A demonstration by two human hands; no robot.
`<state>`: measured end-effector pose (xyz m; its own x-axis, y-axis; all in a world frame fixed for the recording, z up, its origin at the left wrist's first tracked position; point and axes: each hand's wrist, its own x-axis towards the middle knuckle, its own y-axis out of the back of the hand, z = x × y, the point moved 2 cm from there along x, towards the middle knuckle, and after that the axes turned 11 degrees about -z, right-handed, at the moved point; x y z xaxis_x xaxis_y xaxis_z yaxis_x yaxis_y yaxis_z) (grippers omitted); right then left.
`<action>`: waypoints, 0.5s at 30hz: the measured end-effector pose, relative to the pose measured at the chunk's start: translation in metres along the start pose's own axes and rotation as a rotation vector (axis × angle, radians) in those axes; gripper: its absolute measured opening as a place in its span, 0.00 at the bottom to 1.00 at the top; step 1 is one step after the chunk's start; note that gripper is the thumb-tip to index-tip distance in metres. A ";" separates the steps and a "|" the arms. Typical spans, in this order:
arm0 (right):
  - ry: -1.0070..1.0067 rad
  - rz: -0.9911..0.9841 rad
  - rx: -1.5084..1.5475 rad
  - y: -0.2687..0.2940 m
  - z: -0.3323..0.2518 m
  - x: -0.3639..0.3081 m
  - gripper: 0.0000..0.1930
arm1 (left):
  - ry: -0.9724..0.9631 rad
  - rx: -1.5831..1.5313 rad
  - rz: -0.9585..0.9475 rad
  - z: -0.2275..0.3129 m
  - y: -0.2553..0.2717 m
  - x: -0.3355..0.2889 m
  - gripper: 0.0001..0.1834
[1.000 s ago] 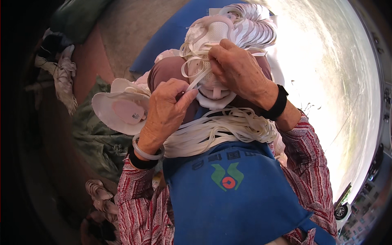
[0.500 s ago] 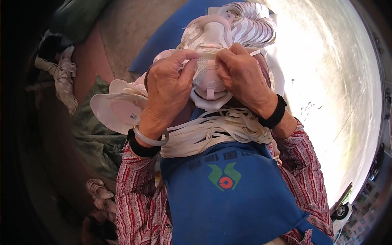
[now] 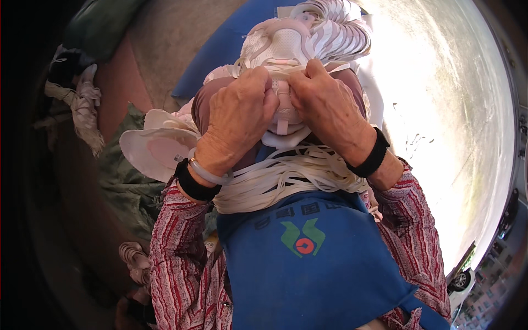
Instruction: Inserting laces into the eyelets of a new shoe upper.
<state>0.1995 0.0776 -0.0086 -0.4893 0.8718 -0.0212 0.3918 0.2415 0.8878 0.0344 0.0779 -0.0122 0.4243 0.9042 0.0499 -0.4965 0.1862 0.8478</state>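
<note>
A pale pink and white shoe upper point(image 3: 273, 41) lies between my knees, its tongue with a pink loop point(image 3: 282, 127) toward me. My left hand point(image 3: 242, 113) is closed, thumb against curled fingers, at the left side of the lacing. Across from it my right hand point(image 3: 328, 104) is also closed, at the right side. Both seem to pinch a white shoelace point(image 3: 283, 67) over the upper; the fingertips are partly hidden. A thick bundle of white laces point(image 3: 258, 190) lies across my lap, just nearer than the upper.
A stack of similar uppers point(image 3: 344, 33) stands behind the shoe upper. More pale shoe pieces point(image 3: 159, 146) lie left of my left knee, above dark green cloth point(image 3: 129, 192). A blue apron point(image 3: 308, 275) covers my lap. White stringy bundles point(image 3: 85, 104) hang at the far left.
My left hand has moved right, closer to my right hand, and has turned so its back shows more. My right hand has barely moved. The upper has shifted slightly.
</note>
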 end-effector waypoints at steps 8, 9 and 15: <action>-0.034 0.022 -0.036 -0.001 0.000 -0.002 0.06 | 0.111 -0.193 -0.021 0.000 0.002 -0.001 0.07; -0.034 0.020 -0.041 0.000 0.002 -0.002 0.06 | 0.047 -0.119 -0.004 0.002 0.002 0.001 0.07; 0.072 0.026 0.012 0.004 0.002 0.001 0.05 | -0.058 0.051 -0.016 0.006 0.009 -0.002 0.07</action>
<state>0.2023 0.0800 -0.0065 -0.5333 0.8452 0.0355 0.4141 0.2243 0.8822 0.0334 0.0755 -0.0018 0.4762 0.8769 0.0653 -0.4503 0.1794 0.8747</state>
